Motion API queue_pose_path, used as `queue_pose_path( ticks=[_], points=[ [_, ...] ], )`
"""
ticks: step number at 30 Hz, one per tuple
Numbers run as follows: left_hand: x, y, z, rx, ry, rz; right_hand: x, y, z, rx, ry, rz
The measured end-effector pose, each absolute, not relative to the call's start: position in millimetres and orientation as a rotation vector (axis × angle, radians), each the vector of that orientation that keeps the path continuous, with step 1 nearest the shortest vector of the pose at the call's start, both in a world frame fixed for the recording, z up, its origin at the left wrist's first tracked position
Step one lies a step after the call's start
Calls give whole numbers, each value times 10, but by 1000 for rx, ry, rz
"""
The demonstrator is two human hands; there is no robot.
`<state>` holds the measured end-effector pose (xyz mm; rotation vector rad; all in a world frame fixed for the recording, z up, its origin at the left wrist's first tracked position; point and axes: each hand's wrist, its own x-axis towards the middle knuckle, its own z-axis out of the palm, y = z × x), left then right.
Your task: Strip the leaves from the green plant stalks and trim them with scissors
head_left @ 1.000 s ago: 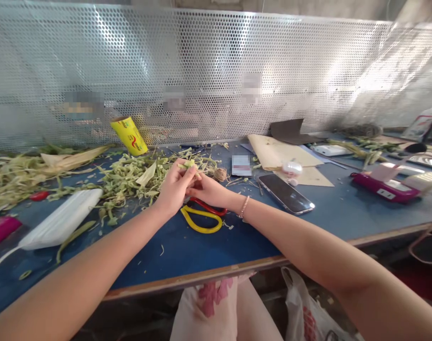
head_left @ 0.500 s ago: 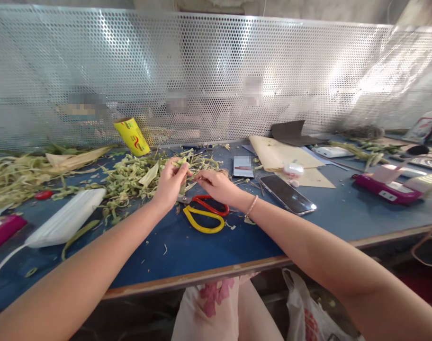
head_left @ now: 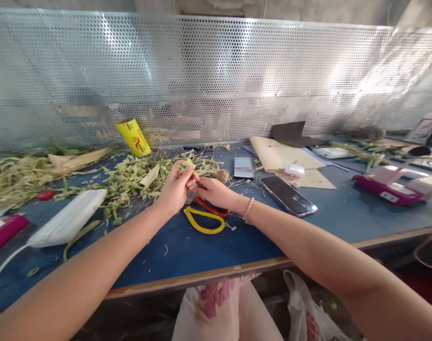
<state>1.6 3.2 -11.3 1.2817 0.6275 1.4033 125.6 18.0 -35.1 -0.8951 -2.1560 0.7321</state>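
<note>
1. Two hands are touching just over the scissors point(head_left: 203, 221): left hand point(head_left: 174, 188) is pinching a green leaf strip point(head_left: 186, 166), fingers closed on it.
2. Right hand point(head_left: 213, 192) is gripping the strip's lower end, fingers together.
3. Leaf pile point(head_left: 130, 177) is lying left of the scissors; phone point(head_left: 289, 195) is lying right of them.

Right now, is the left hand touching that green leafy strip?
Touching. The head view shows the left hand pinching the green leaf strip, whose tip pokes out above the fingertips.
</note>
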Motion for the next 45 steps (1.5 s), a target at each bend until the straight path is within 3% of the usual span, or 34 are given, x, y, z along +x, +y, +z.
queue_pose_path(
  ticks=[10,20,25,35,40,45],
  points=[
    [-65,90,-97,1256,969,1480,1428,71,-202,-863,-2128,374],
    [-127,172,-199,1556,1124,1271,1515,274,-250,-763,-1552,791],
    [-139,176,-203,1602,1124,1282,1622,312,-165,-796,-1270,719],
    [-122,122,-180,1724,1087,1260,1529,229,-266,-933,-1982,378],
    [-128,121,-176,1719,1129,1240,1554,214,-211,-751,-1974,188],
    [-111,81,-151,1789,1161,1158,1542,224,-236,-760,-1980,264]
  ],
)
